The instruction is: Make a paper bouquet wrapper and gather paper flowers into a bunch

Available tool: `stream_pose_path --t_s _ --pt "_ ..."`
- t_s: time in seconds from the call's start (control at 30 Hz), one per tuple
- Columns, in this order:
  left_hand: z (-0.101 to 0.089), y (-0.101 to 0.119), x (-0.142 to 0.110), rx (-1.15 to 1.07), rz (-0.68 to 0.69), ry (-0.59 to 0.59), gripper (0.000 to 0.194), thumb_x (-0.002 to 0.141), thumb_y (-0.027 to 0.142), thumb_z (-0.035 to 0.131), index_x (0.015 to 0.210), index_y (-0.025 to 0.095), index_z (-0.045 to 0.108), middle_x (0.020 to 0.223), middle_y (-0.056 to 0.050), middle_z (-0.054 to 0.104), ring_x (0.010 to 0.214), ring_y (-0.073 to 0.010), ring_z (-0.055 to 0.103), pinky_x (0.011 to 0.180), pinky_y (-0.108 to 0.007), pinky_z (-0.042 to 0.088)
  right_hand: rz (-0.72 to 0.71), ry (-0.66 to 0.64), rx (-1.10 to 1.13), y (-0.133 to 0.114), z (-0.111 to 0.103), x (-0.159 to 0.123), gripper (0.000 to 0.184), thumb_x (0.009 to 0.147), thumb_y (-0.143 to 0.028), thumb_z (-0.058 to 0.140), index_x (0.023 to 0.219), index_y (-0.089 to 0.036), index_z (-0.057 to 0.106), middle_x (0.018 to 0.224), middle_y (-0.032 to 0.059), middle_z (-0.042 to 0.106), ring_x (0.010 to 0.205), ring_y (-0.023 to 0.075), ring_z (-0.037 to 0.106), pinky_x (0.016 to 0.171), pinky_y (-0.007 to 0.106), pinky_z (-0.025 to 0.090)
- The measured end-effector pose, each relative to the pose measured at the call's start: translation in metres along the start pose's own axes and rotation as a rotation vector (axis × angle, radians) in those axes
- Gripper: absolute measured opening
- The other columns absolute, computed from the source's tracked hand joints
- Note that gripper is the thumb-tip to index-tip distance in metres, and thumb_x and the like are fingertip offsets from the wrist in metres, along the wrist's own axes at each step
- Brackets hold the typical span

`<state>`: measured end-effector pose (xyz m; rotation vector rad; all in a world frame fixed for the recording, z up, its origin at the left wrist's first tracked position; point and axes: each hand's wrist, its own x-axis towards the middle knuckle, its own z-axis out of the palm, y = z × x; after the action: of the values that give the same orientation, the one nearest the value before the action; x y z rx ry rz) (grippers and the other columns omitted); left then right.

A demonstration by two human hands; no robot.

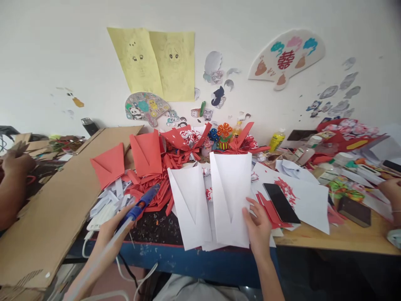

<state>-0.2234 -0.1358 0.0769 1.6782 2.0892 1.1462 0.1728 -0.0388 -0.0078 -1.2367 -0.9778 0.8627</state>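
My left hand (120, 223) is wrapped round a blue hot glue gun (140, 205), its nozzle pointing up and right; a pale glue stick trails out of its back. My right hand (258, 223) grips the right edge of a folded white paper (233, 196) between thumb and fingers. That paper has a slanted flap on its front. Left of it rests a second folded white paper (191, 209) of like shape, with more white sheets beneath. Red folded papers (145, 152) and a heap of red strips (156, 179) sit beyond the glue gun.
A black phone (281, 202) lies on red paper at the right. Large cardboard (46, 209) covers the left side. A white power strip (102, 215) with cables sits by my left hand. Other people's hands (19, 163) show at the left and right edges. Paper bouquets (191, 138) stand along the wall.
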Motion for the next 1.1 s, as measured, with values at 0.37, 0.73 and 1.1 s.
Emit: stream_pose_path --t_s 0.37,0.73,1.1 --pt "0.022 -0.018 -0.011 -0.048 0.017 -0.02 0.05 0.085 0.055 0.056 0.118 0.02 0.068 0.098 -0.005 0.077 0.09 -0.0267 0.07 0.088 -0.034 0.054 0.037 -0.051 -0.011 -0.005 0.043 -0.013 0.055 0.079 -0.05 0.069 0.12 -0.014 0.063 0.11 0.0119 0.061 0.083 0.0169 0.062 0.068 0.023 0.049" --pt "0.028 -0.023 -0.008 -0.093 0.01 -0.083 0.047 0.085 0.052 0.056 0.118 0.02 0.068 0.104 -0.005 0.077 0.088 -0.026 0.071 0.077 -0.03 0.056 -0.005 -0.064 -0.231 -0.009 0.044 -0.02 0.051 0.083 -0.052 0.062 0.12 -0.017 0.064 0.106 0.0088 0.063 0.074 0.0139 0.064 0.064 0.021 0.049" --pt "0.034 -0.017 -0.008 -0.11 0.032 -0.101 0.051 0.086 0.054 0.056 0.12 0.017 0.067 0.099 -0.006 0.077 0.088 -0.0259 0.071 0.082 -0.03 0.055 -0.245 -0.015 -0.554 -0.022 0.047 -0.025 0.043 0.09 -0.047 0.054 0.121 -0.019 0.062 0.102 0.0047 0.065 0.062 0.0095 0.055 0.063 0.024 0.048"
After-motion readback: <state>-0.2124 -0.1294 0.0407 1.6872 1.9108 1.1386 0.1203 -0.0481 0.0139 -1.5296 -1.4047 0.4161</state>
